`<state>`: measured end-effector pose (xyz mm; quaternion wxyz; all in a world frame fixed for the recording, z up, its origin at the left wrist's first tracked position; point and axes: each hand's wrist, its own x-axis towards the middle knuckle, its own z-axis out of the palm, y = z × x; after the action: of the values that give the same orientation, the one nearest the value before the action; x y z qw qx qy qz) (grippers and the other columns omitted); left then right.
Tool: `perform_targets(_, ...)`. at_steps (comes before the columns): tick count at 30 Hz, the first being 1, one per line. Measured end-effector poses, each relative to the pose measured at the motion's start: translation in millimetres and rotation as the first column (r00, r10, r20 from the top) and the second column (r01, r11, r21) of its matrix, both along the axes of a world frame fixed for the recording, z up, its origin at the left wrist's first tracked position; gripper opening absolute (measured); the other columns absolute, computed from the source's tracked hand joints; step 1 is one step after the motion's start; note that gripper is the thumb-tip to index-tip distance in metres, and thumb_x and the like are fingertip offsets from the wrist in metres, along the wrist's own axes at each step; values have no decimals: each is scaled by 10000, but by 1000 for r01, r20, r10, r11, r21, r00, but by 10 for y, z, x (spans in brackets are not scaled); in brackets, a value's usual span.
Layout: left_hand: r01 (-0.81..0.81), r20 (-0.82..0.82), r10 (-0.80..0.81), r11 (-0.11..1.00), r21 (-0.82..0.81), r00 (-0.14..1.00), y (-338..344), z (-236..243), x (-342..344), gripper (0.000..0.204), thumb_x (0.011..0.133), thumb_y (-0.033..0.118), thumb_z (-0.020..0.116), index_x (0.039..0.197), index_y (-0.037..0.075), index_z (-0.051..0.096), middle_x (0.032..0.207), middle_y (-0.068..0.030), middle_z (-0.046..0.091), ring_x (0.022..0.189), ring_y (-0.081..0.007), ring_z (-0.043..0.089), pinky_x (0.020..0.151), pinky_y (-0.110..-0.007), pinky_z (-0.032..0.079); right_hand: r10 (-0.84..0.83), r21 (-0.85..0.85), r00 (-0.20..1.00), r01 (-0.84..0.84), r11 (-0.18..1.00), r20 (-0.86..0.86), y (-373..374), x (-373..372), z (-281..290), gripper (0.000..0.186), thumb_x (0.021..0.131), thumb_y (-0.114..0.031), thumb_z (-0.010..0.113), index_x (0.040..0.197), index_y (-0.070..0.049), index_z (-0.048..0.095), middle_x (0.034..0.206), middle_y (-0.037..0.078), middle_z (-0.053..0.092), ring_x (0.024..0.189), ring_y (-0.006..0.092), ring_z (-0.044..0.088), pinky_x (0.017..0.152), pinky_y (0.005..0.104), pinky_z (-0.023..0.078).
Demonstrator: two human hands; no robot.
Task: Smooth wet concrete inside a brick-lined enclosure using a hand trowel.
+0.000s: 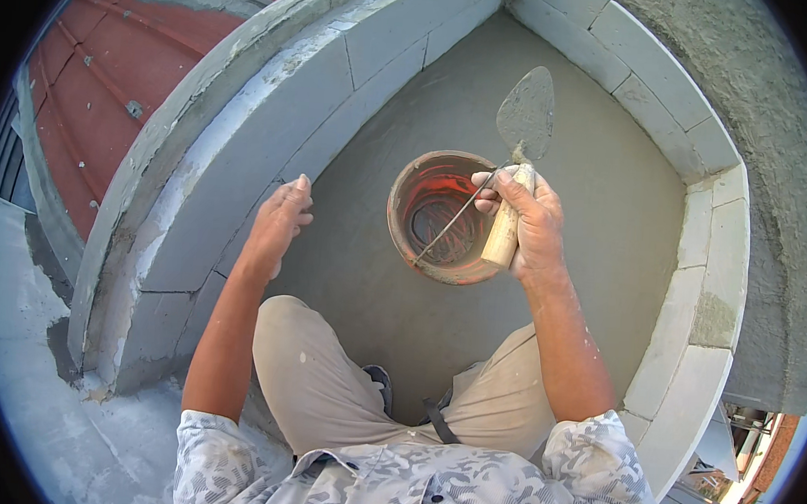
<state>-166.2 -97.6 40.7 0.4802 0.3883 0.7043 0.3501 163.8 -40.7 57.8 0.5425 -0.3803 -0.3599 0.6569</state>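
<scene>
My right fingers (534, 209), at the right edge of the bucket (444, 274), are closed round the pale wooden handle (500, 241) of a trowel (526, 116), whose grey-smeared blade points up and away beyond the bucket's upper right side. The bucket's thin wire bail (450, 223) slants across its mouth from the near left rim up to these same fingertips; whether they grip it I cannot tell. My left fingers (299, 207) are released, loosely curled in the air left of the bucket, near the pale block wall (287, 111) on that side. Inside, the bucket shows orange-red under grey streaks, and my right fingers and the wooden handle hide part of its right rim. Grey floor (605, 274) spreads all round it, hemmed in by the left wall, a far right wall (649, 91) and a near right one (706, 261); the two on the left and far right meet in a corner beyond the bucket. On its near side my bent knees (298, 338) take up room, spread left and right, with a dark shoe (380, 386) partly showing between. Well left of the bucket, past the wall, lies a red ribbed roof (123, 78); well right, a rough grey surface (775, 219).
</scene>
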Motion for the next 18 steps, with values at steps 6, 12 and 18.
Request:
perform_targets(6,31,369,109,935,-354,923,-51,-584,740,1025,934,789,379,1466,-87,399,1305,-290,564,1233,-408,566,1092,-511,387,49,31,985,-45,999,-163,141,-173,79,178,952,-116,696,1032,-22,568,1002,124,675,874,167,680,821,324,613)
perform_targets(12,78,680,74,979,-190,729,9,-754,959,929,930,750,459,1358,-75,465,1283,-297,566,1156,-431,627,1123,-581,352,85,86,975,-69,994,-206,273,-190,110,184,981,-129,659,1058,0,553,1052,159,664,916,199,675,871,350,611)
perform_targets(18,-112,768,184,983,-146,613,-4,-628,1163,690,932,511,667,1328,-18,467,1206,-250,617,1081,-371,676,1018,-590,470,80,84,995,-76,994,-53,18,-118,-66,215,954,-128,704,1063,-21,552,991,122,663,846,179,693,813,339,619)
